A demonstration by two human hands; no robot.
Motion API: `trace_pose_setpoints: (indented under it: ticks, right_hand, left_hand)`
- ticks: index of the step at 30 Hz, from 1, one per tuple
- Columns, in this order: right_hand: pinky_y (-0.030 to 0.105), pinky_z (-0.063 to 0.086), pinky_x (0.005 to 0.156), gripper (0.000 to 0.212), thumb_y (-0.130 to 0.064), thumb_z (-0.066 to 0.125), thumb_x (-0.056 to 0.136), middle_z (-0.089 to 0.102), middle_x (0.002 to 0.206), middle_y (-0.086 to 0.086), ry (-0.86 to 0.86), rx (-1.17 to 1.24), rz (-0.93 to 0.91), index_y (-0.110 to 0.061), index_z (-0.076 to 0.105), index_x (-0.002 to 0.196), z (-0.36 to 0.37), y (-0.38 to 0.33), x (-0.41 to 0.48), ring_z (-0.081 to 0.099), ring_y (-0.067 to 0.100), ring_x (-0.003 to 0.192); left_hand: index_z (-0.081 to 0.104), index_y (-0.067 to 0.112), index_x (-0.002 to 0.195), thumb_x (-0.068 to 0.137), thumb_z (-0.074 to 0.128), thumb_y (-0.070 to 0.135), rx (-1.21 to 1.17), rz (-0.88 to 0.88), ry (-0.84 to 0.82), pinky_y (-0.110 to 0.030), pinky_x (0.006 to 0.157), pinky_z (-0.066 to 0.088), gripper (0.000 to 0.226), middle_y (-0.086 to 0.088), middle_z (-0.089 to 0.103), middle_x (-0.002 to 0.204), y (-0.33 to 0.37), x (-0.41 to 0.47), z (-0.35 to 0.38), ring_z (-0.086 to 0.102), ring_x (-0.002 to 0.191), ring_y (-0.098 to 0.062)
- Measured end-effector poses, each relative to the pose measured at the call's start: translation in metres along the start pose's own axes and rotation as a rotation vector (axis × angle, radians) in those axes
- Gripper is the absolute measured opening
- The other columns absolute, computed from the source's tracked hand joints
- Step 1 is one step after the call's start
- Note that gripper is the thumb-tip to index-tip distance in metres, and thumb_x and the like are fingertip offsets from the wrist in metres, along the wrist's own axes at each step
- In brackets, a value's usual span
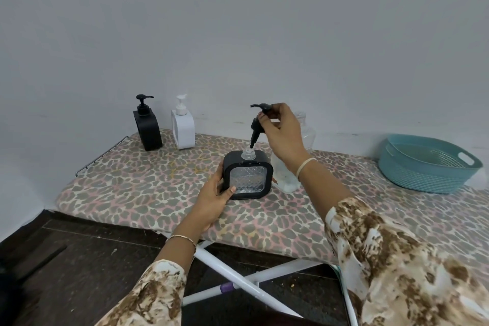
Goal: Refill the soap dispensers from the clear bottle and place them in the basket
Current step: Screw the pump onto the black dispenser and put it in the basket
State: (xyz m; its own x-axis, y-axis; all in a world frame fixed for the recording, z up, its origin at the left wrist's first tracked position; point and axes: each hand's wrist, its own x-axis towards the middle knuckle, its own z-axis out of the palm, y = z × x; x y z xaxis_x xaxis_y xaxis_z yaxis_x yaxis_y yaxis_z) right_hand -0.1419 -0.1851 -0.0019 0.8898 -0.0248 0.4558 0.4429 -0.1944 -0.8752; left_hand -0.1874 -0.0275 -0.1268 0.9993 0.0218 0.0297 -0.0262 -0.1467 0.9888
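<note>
On the leopard-print ironing board [148,193], the left hand [214,196] grips the left side of a black-framed clear dispenser [248,178] standing upright, thumb on its front edge. The right hand [283,132] pinches the black pump [254,132], holding it tilted above the dispenser's open neck with the tube tip just at the mouth. The clear bottle [308,135] stands uncapped behind the right wrist, a black dispenser [146,127] and a white dispenser [182,127] stand side by side by the wall at far left, and the teal basket [423,180] sits well apart on the right.
</note>
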Motion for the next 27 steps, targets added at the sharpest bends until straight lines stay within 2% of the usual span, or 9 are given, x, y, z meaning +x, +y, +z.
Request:
trace_pose_setpoints:
  ticks: [4,7,9,13,17,19,23,25,27]
  right_hand:
    - [0.037,0.053,0.089,0.015,-0.024,0.058,0.094,0.067,0.102,0.005,-0.113,-0.057,0.11,-0.016,0.053,0.105,0.008,0.022,-0.009,0.066,0.02,0.097]
    - [0.011,0.049,0.074,0.016,-0.02,0.061,0.093,0.066,0.095,0.001,-0.176,-0.151,0.093,-0.01,0.058,0.106,0.011,0.032,-0.02,0.063,0.014,0.091]
    - [0.004,0.044,0.066,0.015,-0.019,0.064,0.091,0.065,0.086,-0.004,-0.164,-0.176,0.059,-0.009,0.063,0.102,0.011,0.035,-0.024,0.062,0.01,0.082]
    - [0.014,0.048,0.066,0.017,-0.026,0.078,0.078,0.065,0.073,-0.01,-0.079,-0.217,0.03,-0.016,0.066,0.083,0.01,0.036,-0.026,0.061,0.003,0.069]
    - [0.02,0.049,0.066,0.032,-0.041,0.08,0.071,0.061,0.081,-0.002,0.028,-0.277,-0.02,-0.022,0.054,0.076,0.015,0.038,-0.032,0.058,0.008,0.074]
    - [0.019,0.048,0.073,0.03,-0.039,0.077,0.076,0.059,0.093,0.0,0.03,-0.216,-0.001,-0.02,0.055,0.084,0.016,0.04,-0.036,0.059,0.007,0.085]
    - [0.02,0.048,0.085,0.028,-0.027,0.065,0.09,0.063,0.109,-0.005,-0.139,-0.134,0.066,-0.015,0.059,0.115,0.016,0.044,-0.043,0.06,0.011,0.104]
    - [0.019,0.05,0.083,0.029,-0.023,0.067,0.089,0.067,0.104,-0.004,-0.127,-0.183,0.039,-0.013,0.063,0.115,0.017,0.045,-0.043,0.063,0.012,0.1]
    - [0.023,0.053,0.083,0.027,-0.024,0.078,0.079,0.069,0.096,-0.005,-0.046,-0.175,0.036,-0.016,0.067,0.102,0.016,0.046,-0.041,0.066,0.009,0.091]
  left_hand:
    - [0.02,0.019,0.154,0.095,0.055,0.0,-0.015,0.007,-0.022,-0.03,0.111,0.037,0.072,0.002,0.041,0.148,-0.002,-0.005,-0.002,0.042,0.133,-0.013]
    - [0.021,0.017,0.154,0.094,0.057,0.002,-0.019,0.019,-0.029,-0.034,0.111,0.038,0.071,-0.001,0.044,0.147,-0.005,-0.003,-0.003,0.043,0.135,-0.017]
    - [0.025,0.016,0.153,0.093,0.06,0.003,-0.055,0.011,-0.015,-0.034,0.109,0.041,0.071,-0.005,0.05,0.143,-0.008,-0.002,-0.002,0.047,0.132,-0.019]
    - [0.037,0.019,0.146,0.087,0.069,0.014,-0.132,0.011,0.047,-0.031,0.101,0.048,0.067,-0.006,0.06,0.132,-0.006,-0.004,0.003,0.057,0.122,-0.017]
    - [0.041,0.02,0.144,0.087,0.07,0.019,-0.113,0.041,0.069,-0.033,0.103,0.047,0.064,-0.005,0.061,0.13,-0.008,-0.003,0.005,0.057,0.121,-0.016]
    - [0.042,0.022,0.143,0.087,0.07,0.022,-0.104,0.051,0.066,-0.036,0.105,0.047,0.063,-0.004,0.06,0.132,-0.01,-0.001,0.004,0.057,0.122,-0.015]
    - [0.042,0.022,0.142,0.087,0.07,0.021,-0.089,0.045,0.071,-0.035,0.105,0.046,0.062,-0.004,0.061,0.131,-0.012,0.001,0.003,0.057,0.122,-0.016]
    - [0.042,0.019,0.143,0.086,0.071,0.021,-0.09,0.045,0.077,-0.039,0.105,0.046,0.064,-0.005,0.06,0.131,-0.013,0.002,0.003,0.056,0.123,-0.017]
    - [0.042,0.016,0.143,0.085,0.072,0.022,-0.086,0.046,0.086,-0.042,0.106,0.046,0.066,-0.007,0.06,0.131,-0.015,0.003,0.003,0.056,0.123,-0.018]
